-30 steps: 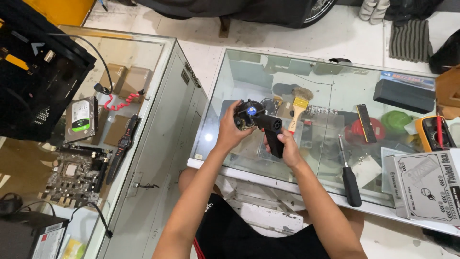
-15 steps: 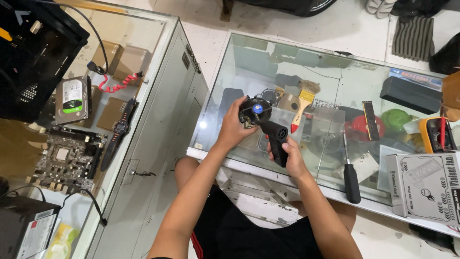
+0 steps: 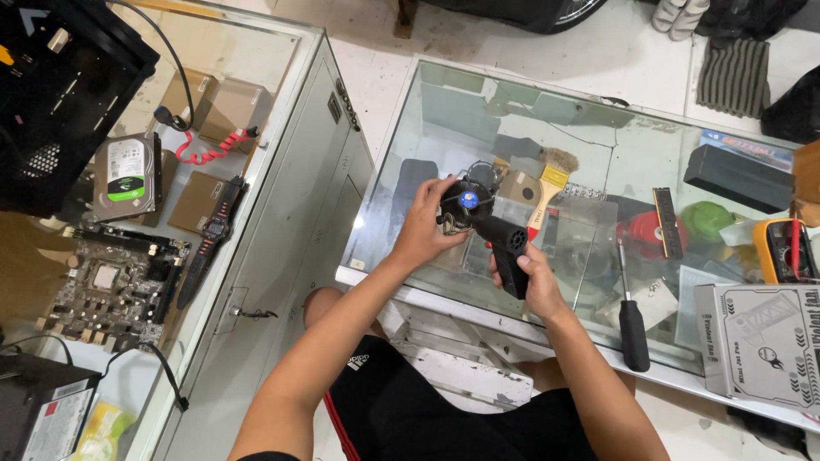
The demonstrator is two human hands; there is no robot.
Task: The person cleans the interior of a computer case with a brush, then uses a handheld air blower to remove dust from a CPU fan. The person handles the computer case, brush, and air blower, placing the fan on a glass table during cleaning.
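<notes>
Hovering above the glass counter, a round black fan is gripped by the left hand, while the black blower is clenched by the right hand. If grip slackens, the glass could be struck.

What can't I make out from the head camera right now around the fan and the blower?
- Fan: the left hand covers its near side; blades and wire are too small to read.
- Black blower: the right hand wraps its grip, hiding any switch.
- Paintbrush: handle end hidden behind the blower.
- White box: cut off by the right edge.
</notes>
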